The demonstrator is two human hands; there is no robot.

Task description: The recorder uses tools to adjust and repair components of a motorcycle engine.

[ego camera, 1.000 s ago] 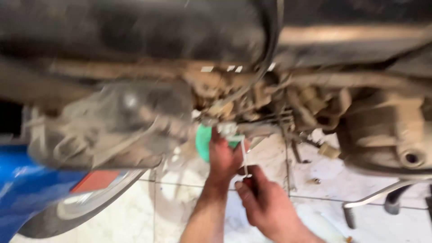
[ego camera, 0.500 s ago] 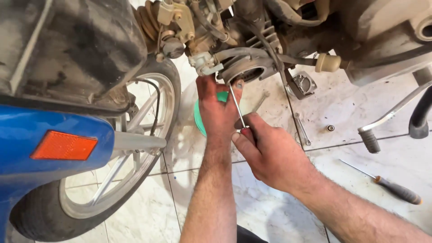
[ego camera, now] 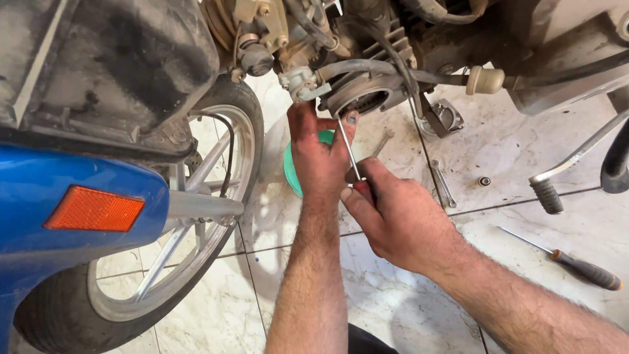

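My right hand (ego camera: 396,219) is closed tight around the dark red handle of a slim steel-shafted screwdriver (ego camera: 349,152), its tip running up toward twelve o'clock into the round grey metal engine opening (ego camera: 364,98) under the motorcycle. My left hand (ego camera: 319,157) is half open, fingers up beside the shaft, thumb and forefinger steadying it just below the opening; it grips nothing that I can make out. By my reading the job is mid-way: the opening is bare, the tool is at its rim, and nothing has come out yet. Behind the left hand, a green plastic dish (ego camera: 290,172) on the pale marble tile floor (ego camera: 511,151). At three o'clock lies a flat steel spanner (ego camera: 443,184); at four, a second screwdriver with a brown handle (ego camera: 569,261). At nine o'clock, the spoked wheel (ego camera: 164,255).
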